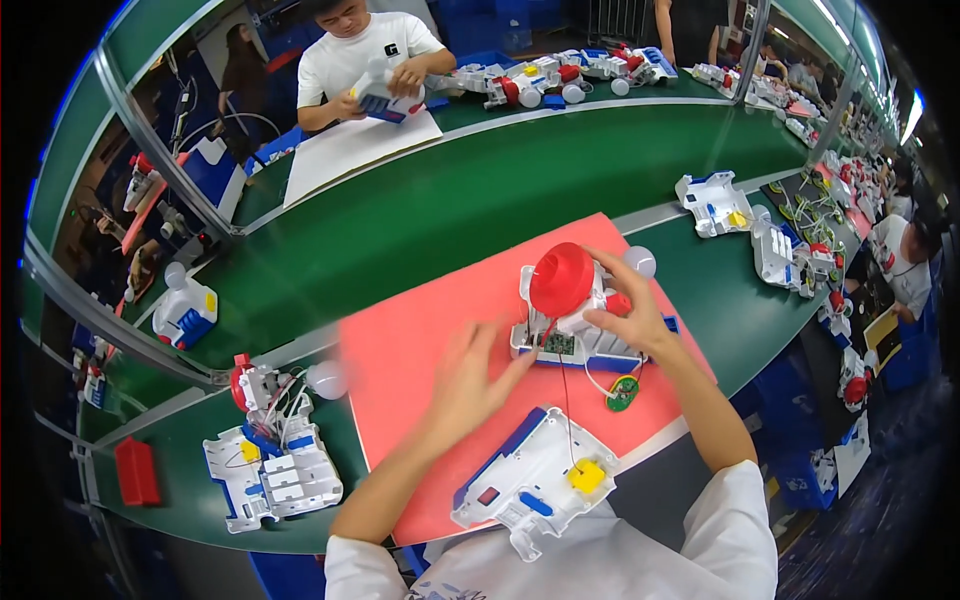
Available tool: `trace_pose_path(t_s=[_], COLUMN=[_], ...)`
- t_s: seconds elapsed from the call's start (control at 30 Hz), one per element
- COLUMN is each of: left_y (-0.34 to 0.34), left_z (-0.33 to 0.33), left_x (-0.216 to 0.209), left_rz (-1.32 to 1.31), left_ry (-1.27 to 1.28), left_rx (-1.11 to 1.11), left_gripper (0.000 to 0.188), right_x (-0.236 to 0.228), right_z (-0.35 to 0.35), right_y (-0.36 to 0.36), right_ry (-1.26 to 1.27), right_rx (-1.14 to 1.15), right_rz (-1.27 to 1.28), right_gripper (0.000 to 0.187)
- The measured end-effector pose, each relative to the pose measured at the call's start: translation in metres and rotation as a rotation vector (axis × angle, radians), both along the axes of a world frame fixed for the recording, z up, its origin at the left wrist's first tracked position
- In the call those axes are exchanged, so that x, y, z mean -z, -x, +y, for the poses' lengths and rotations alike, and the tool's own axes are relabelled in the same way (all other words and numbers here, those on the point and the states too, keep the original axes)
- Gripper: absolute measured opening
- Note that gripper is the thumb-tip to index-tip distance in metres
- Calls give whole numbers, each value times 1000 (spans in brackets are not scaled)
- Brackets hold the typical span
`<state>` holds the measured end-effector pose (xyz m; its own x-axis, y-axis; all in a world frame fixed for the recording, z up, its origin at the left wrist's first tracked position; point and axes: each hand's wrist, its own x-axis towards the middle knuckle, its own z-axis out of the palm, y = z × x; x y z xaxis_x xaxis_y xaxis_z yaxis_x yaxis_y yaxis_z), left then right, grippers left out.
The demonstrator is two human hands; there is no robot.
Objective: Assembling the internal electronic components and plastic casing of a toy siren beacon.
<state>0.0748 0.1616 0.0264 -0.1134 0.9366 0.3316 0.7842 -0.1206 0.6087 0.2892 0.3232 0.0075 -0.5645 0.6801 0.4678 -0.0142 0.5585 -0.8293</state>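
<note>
On the pink mat, a white plastic toy housing half (600,357) with a blue edge lies open, a green circuit board (558,344) showing inside. Above it sits a white piece carrying a red horn-shaped part (561,280). My right hand (640,308) grips this piece from the right, fingers behind the red part and thumb in front. My left hand (472,382) is open at the left, slightly blurred, its thumb close to the housing's edge; contact is unclear. Nearer me lies a second white shell half (540,478) with a yellow piece (586,476), wired to the housing. A small green round board (622,393) hangs on wires.
A partly assembled toy (272,470) and a red bin (137,471) are at the left. White shells (714,204) lie at the right. Beyond a metal rail runs a green conveyor (400,235) with a finished-looking toy (187,312). A co-worker (365,70) handles another toy opposite.
</note>
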Motion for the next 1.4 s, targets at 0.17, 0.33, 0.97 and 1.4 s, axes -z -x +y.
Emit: trace_pose_path(t_s=[0.17, 0.33, 0.97, 1.4], left_y=[-17, -4, 42, 33], left_z=[56, 67, 161, 179], left_x=[10, 29, 42, 109], left_rz=[-353, -837, -684, -1035], left_ry=[55, 107, 596, 339], left_rx=[274, 359, 506, 305], left_gripper=[95, 116, 23, 9], right_x=[-7, -46, -6, 8], right_z=[-2, -4, 11, 13], right_y=[-2, 14, 17, 19], right_ry=[-174, -393, 262, 285], right_rx=[84, -120, -329, -347], right_rz=[-65, -194, 142, 234], right_gripper=[86, 80, 60, 55])
